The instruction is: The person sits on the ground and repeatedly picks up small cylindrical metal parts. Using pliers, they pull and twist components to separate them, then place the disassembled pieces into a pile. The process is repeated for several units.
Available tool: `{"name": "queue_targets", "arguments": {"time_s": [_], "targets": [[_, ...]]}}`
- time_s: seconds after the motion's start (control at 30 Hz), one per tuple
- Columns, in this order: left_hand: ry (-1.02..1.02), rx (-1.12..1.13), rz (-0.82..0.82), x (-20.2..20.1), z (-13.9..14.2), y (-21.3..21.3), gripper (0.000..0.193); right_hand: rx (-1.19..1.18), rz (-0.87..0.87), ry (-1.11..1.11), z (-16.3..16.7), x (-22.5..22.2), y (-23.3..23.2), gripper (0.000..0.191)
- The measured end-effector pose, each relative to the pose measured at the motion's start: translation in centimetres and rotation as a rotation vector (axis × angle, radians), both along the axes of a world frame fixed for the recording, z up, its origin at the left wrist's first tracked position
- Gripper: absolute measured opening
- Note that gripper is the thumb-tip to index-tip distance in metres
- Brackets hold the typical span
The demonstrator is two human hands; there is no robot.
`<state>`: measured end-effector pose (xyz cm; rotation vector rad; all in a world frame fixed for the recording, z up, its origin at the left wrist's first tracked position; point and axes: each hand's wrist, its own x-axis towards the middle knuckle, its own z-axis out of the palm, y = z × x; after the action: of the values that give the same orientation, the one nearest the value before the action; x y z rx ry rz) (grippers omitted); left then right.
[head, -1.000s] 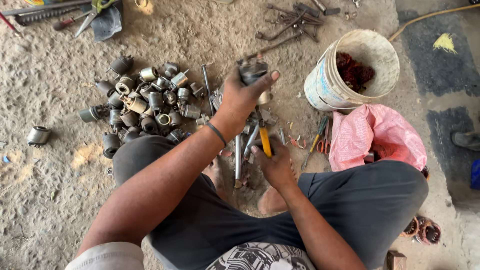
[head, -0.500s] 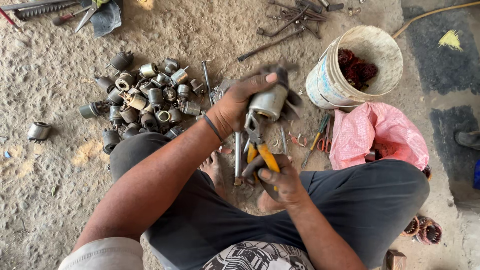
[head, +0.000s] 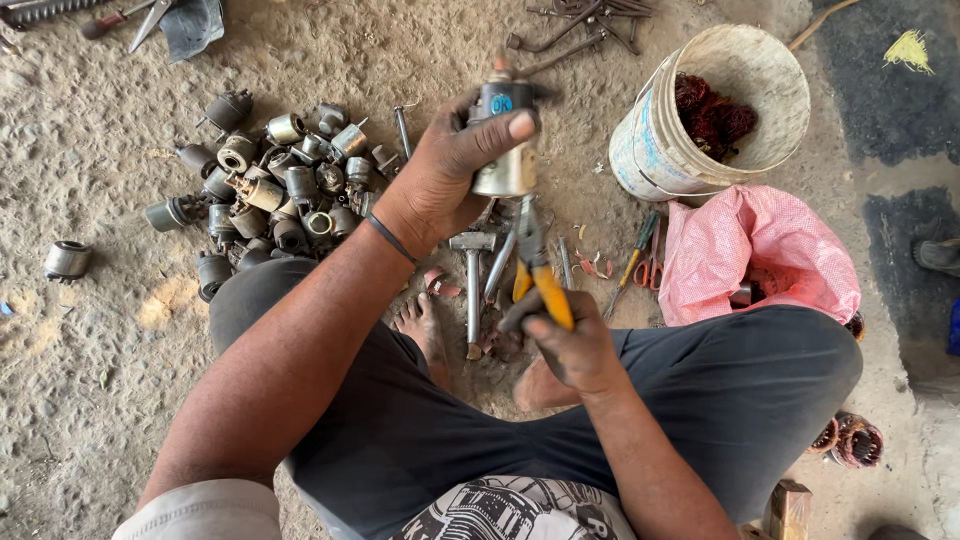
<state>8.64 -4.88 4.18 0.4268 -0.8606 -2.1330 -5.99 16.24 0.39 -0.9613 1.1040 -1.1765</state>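
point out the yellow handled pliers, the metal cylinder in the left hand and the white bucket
yellow-handled pliers (head: 548, 290), head view, on the yellow grip
metal cylinder (head: 507, 172), head view, on its pale lower body
white bucket (head: 650, 140), head view, on its outer wall

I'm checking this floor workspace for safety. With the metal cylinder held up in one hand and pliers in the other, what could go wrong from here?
1. The left hand holds the metal cylinder in the air; if the yellow-handled pliers in the right hand slip off, they could hit its fingers.
2. The bare feet lie directly below, beside a hammer; a dropped cylinder could land on them.
3. The white bucket stands close by; a sudden jerk might tip it.
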Motion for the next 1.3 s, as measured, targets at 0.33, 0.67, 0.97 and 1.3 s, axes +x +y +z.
{"name": "queue_targets", "arguments": {"time_s": [0.33,0.67,0.97,1.3], "targets": [[-0.461,-0.436,0.448,-1.3,-2.1,-0.6,0.081,-0.245,-0.056,0.901,-4.3,-1.8,-2.9,0.030],[0.015,0.107,0.124,-2.3,-1.5,1.8,0.046,0.069,-0.236,-0.363,-3.7,-2.0,-4.4,0.037],[0.004,0.121,0.137,-1.9,0.2,1.5,0.045,0.082,-0.314,-0.568,-1.3,1.4,-7.3,0.028],[-0.077,0.097,0.143,-2.3,-2.0,0.9,0.072,0.192,-0.426,-0.514,-1.3,1.4,-7.7,0.028]]}}
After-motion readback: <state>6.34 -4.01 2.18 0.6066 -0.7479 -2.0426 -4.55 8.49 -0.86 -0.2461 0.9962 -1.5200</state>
